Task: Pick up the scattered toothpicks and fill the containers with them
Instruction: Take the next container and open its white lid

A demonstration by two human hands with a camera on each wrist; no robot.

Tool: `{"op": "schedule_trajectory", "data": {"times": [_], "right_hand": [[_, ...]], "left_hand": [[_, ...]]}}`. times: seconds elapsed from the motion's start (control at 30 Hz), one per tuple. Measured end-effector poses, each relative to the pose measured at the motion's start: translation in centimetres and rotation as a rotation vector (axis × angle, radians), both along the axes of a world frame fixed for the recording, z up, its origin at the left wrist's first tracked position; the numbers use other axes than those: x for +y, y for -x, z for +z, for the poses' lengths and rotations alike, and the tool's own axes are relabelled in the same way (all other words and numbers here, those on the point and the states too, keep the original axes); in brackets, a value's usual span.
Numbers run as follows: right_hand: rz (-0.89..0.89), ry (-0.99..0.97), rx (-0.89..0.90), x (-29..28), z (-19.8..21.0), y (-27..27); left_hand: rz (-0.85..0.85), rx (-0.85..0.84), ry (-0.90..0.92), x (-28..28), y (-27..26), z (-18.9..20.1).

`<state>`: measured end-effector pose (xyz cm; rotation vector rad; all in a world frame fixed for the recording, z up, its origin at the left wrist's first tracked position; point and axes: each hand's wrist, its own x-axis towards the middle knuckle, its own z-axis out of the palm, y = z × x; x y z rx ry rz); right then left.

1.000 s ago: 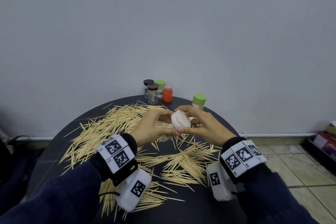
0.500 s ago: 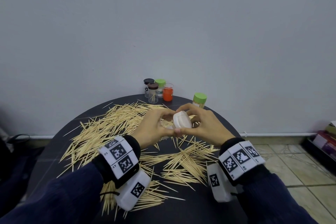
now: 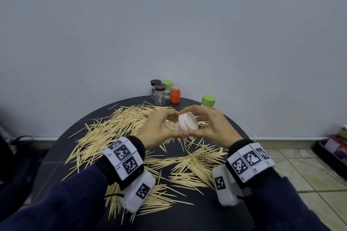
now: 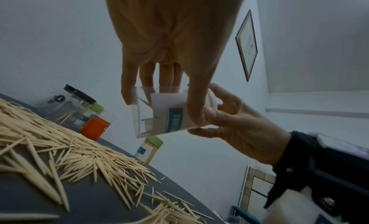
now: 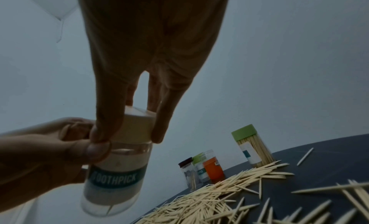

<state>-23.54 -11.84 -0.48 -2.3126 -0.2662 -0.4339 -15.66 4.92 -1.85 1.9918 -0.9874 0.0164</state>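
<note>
Head view has both hands up over the table (image 3: 216, 210): left hand (image 3: 157, 129) wrapped round a clear jar (image 4: 159, 113) with only a couple toothpicks inside, right hand (image 3: 212, 125) fingers gripping its white lid (image 3: 188, 122). Loose toothpicks (image 3: 116, 129) all over, green-lid jar (image 3: 208, 101) at the back packed full

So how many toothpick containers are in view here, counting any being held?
6. Four cluster at the table's far edge: black-lidded, brown-lidded, green-lidded, orange. One green-lidded full one stands apart right. One white-lidded is held in both hands.
</note>
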Motion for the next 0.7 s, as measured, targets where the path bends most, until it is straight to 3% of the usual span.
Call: {"op": "schedule_trajectory", "data": {"times": [0.7], "right_hand": [[0.086, -0.094, 0.137, -0.94, 0.12, 0.23]], "left_hand": [[-0.065, 0.008, -0.078, 0.21, 0.6, -0.19]]}}
